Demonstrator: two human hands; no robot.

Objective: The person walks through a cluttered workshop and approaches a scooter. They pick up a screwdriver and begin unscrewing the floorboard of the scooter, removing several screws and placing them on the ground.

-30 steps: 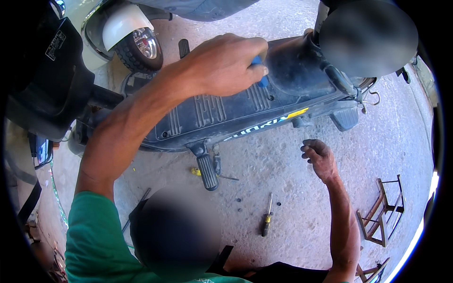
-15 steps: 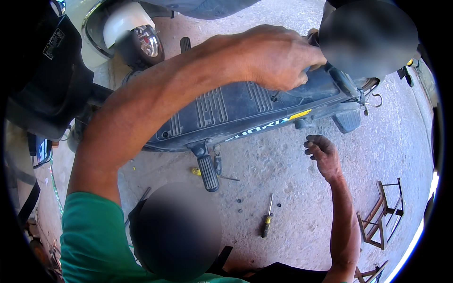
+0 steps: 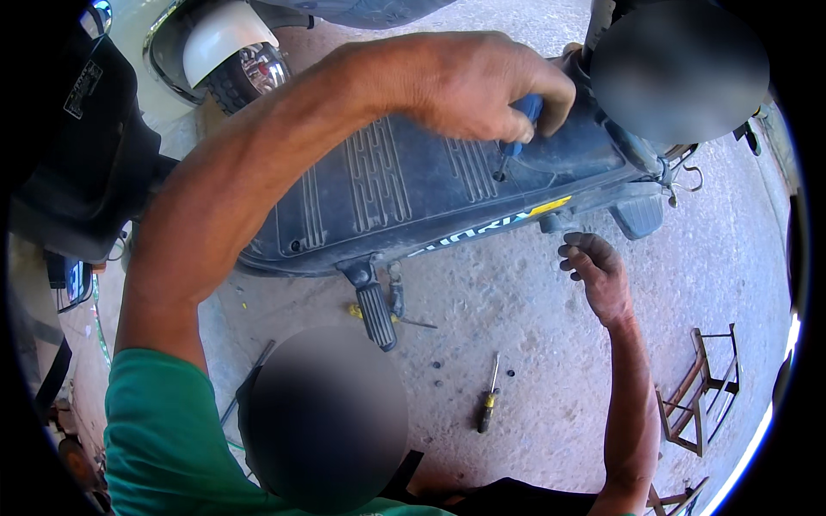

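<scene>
1. My left hand (image 3: 482,86) is closed around the blue screwdriver (image 3: 531,107), shaft slanting toward a hole (image 3: 499,176) in the footboard (image 3: 422,176)
2. My right hand (image 3: 602,277) is curled near the footboard's edge; I can't tell if it holds anything
3. A yellow-and-black screwdriver (image 3: 487,411) lies on the ground (image 3: 469,297)

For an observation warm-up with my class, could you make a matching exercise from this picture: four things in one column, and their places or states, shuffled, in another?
Things
1. left hand
2. right hand
3. yellow-and-black screwdriver
4. white fender

Places or states
A. lying on the floor
B. arched over a tyre
C. fingers bent, no tool visible in it
D. holding a blue handle over the dark footboard

Pairs: 1-D; 2-C; 3-A; 4-B
</scene>
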